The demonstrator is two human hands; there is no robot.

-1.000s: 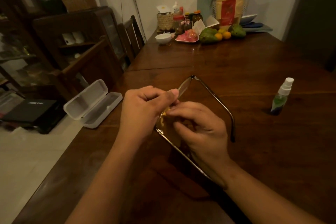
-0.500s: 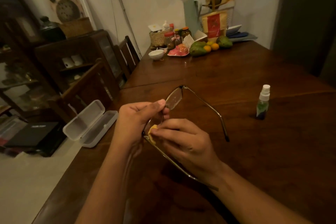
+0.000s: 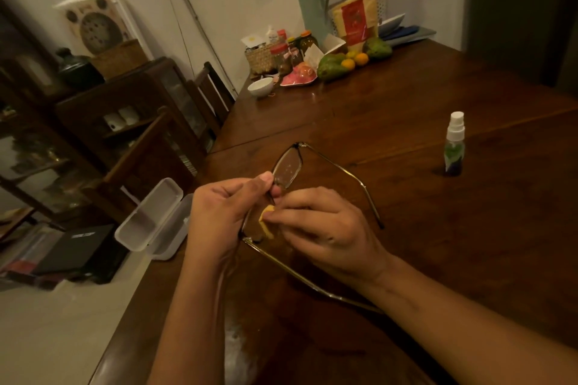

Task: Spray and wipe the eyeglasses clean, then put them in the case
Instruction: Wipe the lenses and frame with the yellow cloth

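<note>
Thin metal-framed eyeglasses [image 3: 289, 166] are held above the dark wooden table [image 3: 438, 228] with both temples unfolded. My left hand [image 3: 223, 216] pinches the frame at the bridge between thumb and fingers. My right hand [image 3: 322, 228] pinches a small yellow cloth [image 3: 266, 222] against the nearer lens, which it mostly hides. The farther lens shows specks or droplets. A white glasses case [image 3: 153, 219] lies open at the table's left edge, left of my left hand. A small spray bottle [image 3: 454, 147] with a white nozzle stands upright to the right.
At the table's far end sit a white bowl [image 3: 260, 86], a woven basket with jars [image 3: 266, 56], fruit [image 3: 341, 64] and packets. Wooden chairs [image 3: 150, 147] and a dark cabinet [image 3: 93, 122] stand left of the table, with a pale floor below.
The view has shifted, moving everything in the frame. My right hand has slid the yellow cloth slightly along the nearer lens, exposing more of the farther lens. My left hand's hold is unchanged.
</note>
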